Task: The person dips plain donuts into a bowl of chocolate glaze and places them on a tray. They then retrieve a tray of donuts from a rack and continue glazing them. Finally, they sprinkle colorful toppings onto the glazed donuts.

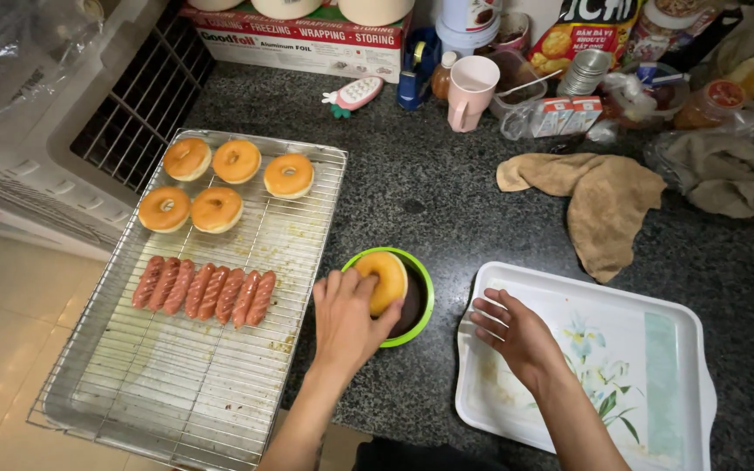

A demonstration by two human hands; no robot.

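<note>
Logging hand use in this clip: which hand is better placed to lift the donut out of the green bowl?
Left. The left hand already grips the donut in the green bowl. The right hand lies flat on the white tray, apart from the bowl.

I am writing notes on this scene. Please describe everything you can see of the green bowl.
The green bowl is small and round, with a bright green rim and a dark filling, perhaps chocolate. It stands upright on the dark counter between the wire rack and the white tray. The left hand presses a doughnut into it.
</note>
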